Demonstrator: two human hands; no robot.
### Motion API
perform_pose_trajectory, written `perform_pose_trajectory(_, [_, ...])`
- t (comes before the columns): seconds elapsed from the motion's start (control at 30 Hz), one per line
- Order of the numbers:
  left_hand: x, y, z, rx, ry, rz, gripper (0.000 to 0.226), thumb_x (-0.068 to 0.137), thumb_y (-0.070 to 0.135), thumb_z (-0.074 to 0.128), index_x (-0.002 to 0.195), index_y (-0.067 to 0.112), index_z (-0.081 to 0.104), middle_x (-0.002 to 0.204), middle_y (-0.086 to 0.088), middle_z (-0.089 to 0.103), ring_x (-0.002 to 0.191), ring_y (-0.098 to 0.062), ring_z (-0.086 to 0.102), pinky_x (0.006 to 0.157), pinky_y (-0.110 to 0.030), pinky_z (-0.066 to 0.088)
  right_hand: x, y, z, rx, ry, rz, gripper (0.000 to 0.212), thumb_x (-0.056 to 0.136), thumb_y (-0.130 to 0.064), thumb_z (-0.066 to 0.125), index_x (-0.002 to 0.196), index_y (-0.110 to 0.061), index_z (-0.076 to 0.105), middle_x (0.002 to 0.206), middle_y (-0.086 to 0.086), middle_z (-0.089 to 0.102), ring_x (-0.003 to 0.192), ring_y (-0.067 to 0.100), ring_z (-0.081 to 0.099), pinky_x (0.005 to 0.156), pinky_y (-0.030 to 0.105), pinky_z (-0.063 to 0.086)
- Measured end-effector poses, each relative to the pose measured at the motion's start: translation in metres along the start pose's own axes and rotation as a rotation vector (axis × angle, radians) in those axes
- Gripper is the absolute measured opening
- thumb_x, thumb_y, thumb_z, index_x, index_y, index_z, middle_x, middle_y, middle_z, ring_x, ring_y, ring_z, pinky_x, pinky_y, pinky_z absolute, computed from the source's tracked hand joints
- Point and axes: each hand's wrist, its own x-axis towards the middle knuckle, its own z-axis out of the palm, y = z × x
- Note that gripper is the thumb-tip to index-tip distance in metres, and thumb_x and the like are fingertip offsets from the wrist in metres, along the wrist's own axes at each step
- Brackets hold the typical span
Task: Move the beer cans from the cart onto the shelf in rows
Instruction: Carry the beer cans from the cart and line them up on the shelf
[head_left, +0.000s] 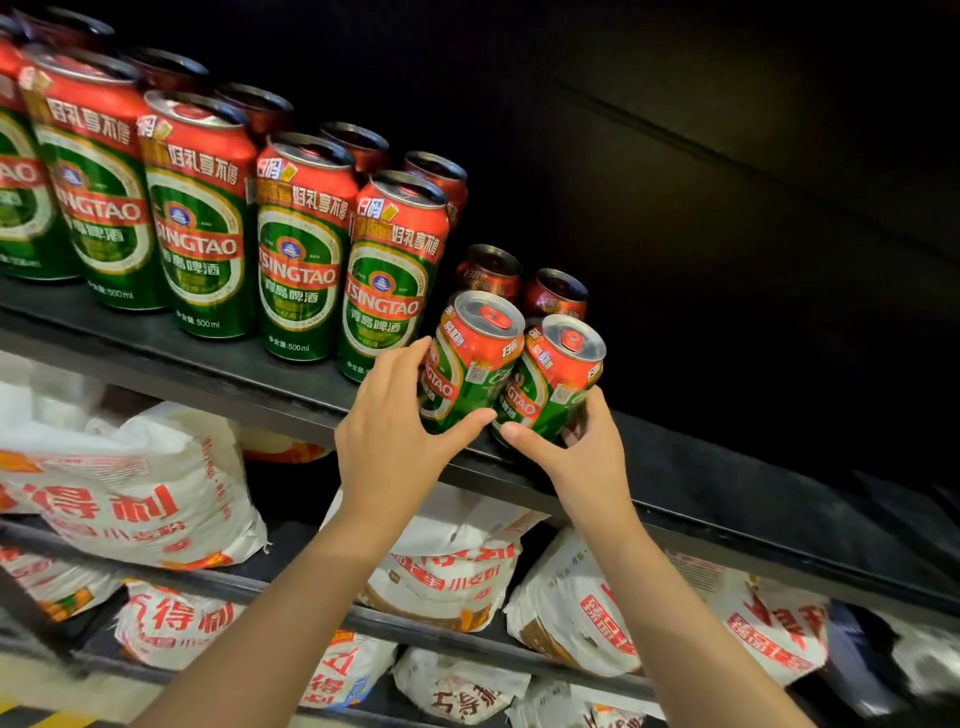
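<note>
Left hand (387, 415) grips one short beer can (467, 364); right hand (582, 447) grips a second short can (553, 382) touching it, both at the front edge of the shelf (727, 493). Two more short cans (519, 286) stand behind. Tall cans (291, 244) stand in rows to the left.
</note>
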Motion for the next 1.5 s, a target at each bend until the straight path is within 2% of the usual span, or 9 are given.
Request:
perform_pose_trajectory(0.1, [-0.0019,0.0011,-0.0024,0.01,-0.009,0.023,0.072,0.075,0.069,0.047,0.131,0.024,0.044,0.124,0.01,0.052,0.11,-0.009,0.054,0.073,-0.029,0.052,-0.0001,0.0014,0.0008,0.004,0.042,-0.005,0.074,0.065,-0.029,0.086,0.126,-0.028,0.045,0.119,-0.019,0.059,0.11,-0.002,0.057,0.089,0.017,0.047])
perform_pose_trajectory(0.3, [-0.0049,-0.0002,-0.0046,0.015,-0.034,0.016,0.068,0.08,0.055,0.052,0.137,0.021,0.041,0.126,0.008,0.057,0.11,-0.01,0.057,0.078,-0.021,0.04,-0.0021,0.0001,0.001,-0.019,0.022,-0.02,0.06,0.07,-0.025,0.082,0.118,-0.034,0.048,0.116,-0.019,0.06,0.109,-0.002,0.057,0.092,0.021,0.048])
perform_pose_trajectory(0.5, [-0.0032,-0.0007,-0.0019,-0.048,0.009,-0.008,0.071,0.074,0.066,0.054,0.13,0.025,0.044,0.12,0.011,0.057,0.109,-0.007,0.055,0.08,-0.034,0.053,-0.0019,0.0007,0.0005,-0.046,-0.015,-0.012,0.056,0.077,-0.022,0.077,0.125,-0.027,0.05,0.122,-0.011,0.061,0.114,0.008,0.057,0.101,0.038,0.047])
perform_pose_trajectory(0.7, [-0.0015,0.0012,-0.0005,0.008,0.045,0.011,0.075,0.074,0.068,0.052,0.132,0.021,0.048,0.121,0.008,0.055,0.112,-0.01,0.052,0.072,-0.024,0.045,-0.0028,-0.003,0.0016,-0.023,-0.008,-0.009,0.059,0.07,-0.031,0.081,0.121,-0.032,0.05,0.116,-0.017,0.063,0.109,0.001,0.059,0.09,0.021,0.047])
perform_pose_trajectory(0.97, [-0.0011,0.0037,0.0035,0.022,0.1,-0.026,0.068,0.071,0.065,0.062,0.121,0.02,0.053,0.115,0.007,0.056,0.108,-0.011,0.053,0.067,-0.023,0.043,-0.0023,-0.0014,0.0008,-0.064,0.001,-0.016,0.054,0.073,-0.029,0.08,0.119,-0.029,0.053,0.113,-0.015,0.065,0.106,0.002,0.06,0.095,0.027,0.049])
perform_pose_trajectory(1.13, [-0.0042,0.0008,0.0019,-0.01,0.065,-0.01,0.074,0.073,0.066,0.053,0.13,0.019,0.047,0.124,0.008,0.058,0.11,-0.01,0.056,0.075,-0.026,0.047,-0.0022,-0.0009,0.0009,-0.09,-0.025,-0.019,0.053,0.078,-0.024,0.076,0.124,-0.028,0.049,0.117,-0.014,0.062,0.109,0.003,0.058,0.096,0.027,0.048])
perform_pose_trajectory(1.23, [-0.0053,-0.0006,0.0006,-0.008,0.049,0.003,0.07,0.076,0.06,0.052,0.131,0.019,0.045,0.118,0.007,0.061,0.101,-0.011,0.06,0.071,-0.024,0.046,-0.0025,-0.0017,0.0006,-0.074,-0.013,-0.015,0.057,0.076,-0.025,0.077,0.123,-0.033,0.046,0.118,-0.016,0.06,0.11,0.001,0.058,0.093,0.024,0.048])
perform_pose_trajectory(1.37, [-0.0045,-0.0007,0.0013,-0.012,0.05,0.014,0.068,0.076,0.063,0.053,0.127,0.019,0.046,0.117,0.007,0.059,0.101,-0.011,0.06,0.067,-0.03,0.053,-0.0033,-0.0038,0.0014,-0.06,-0.012,-0.006,0.062,0.069,-0.029,0.082,0.12,-0.032,0.047,0.115,-0.017,0.062,0.106,-0.002,0.059,0.082,0.015,0.05])
perform_pose_trajectory(1.5, [-0.0034,-0.0029,0.0045,-0.003,0.071,0.033,0.068,0.076,0.064,0.056,0.124,0.016,0.049,0.118,0.004,0.055,0.106,-0.013,0.056,0.065,-0.036,0.056,-0.0021,-0.003,0.0,-0.061,-0.009,-0.021,0.053,0.071,-0.029,0.08,0.118,-0.028,0.055,0.11,-0.015,0.066,0.105,0.002,0.061,0.09,0.022,0.049])
